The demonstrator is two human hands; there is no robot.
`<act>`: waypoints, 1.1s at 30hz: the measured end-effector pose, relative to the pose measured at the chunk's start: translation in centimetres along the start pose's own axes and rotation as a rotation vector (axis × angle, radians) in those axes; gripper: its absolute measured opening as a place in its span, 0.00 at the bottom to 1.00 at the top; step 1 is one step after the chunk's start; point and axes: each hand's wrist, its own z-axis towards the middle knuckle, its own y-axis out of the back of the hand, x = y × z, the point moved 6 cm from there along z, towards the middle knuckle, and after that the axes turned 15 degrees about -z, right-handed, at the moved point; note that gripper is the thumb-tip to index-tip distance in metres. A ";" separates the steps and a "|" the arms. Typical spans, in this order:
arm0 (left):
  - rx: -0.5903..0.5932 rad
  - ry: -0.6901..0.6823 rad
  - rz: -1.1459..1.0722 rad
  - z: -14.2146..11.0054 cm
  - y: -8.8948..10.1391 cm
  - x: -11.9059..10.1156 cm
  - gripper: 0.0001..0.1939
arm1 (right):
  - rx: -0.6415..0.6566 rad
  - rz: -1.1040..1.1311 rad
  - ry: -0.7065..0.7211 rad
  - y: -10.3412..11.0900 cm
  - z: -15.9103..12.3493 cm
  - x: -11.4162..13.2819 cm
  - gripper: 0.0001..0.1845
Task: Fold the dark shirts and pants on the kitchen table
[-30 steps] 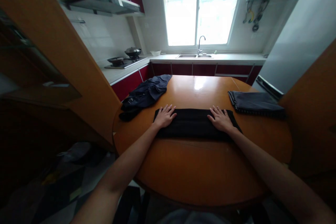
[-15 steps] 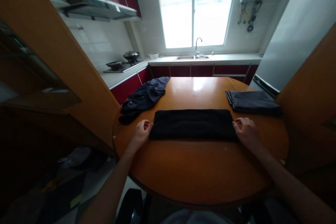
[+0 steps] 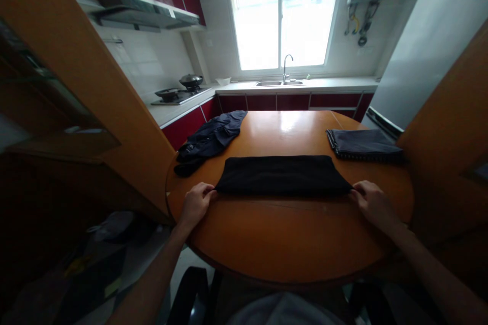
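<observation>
The black cloth [image 3: 282,176], matte and smooth, is lying across the middle of the table [image 3: 290,233] in a long band. The left hand [image 3: 196,205] is pinching its near left corner, fingers closed; the right hand [image 3: 373,206] is likewise pinching its near right corner. A crumpled navy garment [image 3: 213,137] is lying at the table's left, a folded grey cloth [image 3: 364,142] at its right. The glossy wood is catching light; beyond the table, a window [image 3: 280,15] is glowing above a steel sink [image 3: 282,84].

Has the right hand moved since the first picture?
Yes: against the table, the right hand moved rightward and toward the near edge, now pinching the black cloth.
</observation>
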 end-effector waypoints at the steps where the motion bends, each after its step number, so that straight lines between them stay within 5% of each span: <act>1: 0.015 -0.006 0.013 0.0 0.2 0.0 0.11 | 0.003 -0.018 0.006 0.1 0.0 -0.3 0.10; 6: 0.234 0.059 0.067 -0.1 0.7 0.8 0.13 | 0.145 -0.108 0.030 0.2 -0.5 -1.1 0.12; 10: 0.161 0.000 0.145 2.8 -1.1 -2.2 0.24 | 0.043 -0.163 -0.023 1.6 2.3 2.5 0.19; 15: 0.407 -0.214 0.137 7.0 -13.1 -10.6 0.27 | 0.117 -0.061 0.236 -1.5 7.8 15.7 0.26; 19: 0.578 -0.207 0.234 8.1 -20.6 -12.3 0.29 | 0.320 -0.107 0.372 -6.4 9.6 21.9 0.32; 24: 0.600 -0.244 0.264 8.8 -21.6 -10.3 0.30 | 0.391 -0.110 0.371 -8.8 10.6 20.5 0.33; 33: 0.525 -0.193 0.321 12.1 -16.3 -4.1 0.31 | 0.292 -0.222 0.238 -8.6 13.1 10.6 0.32</act>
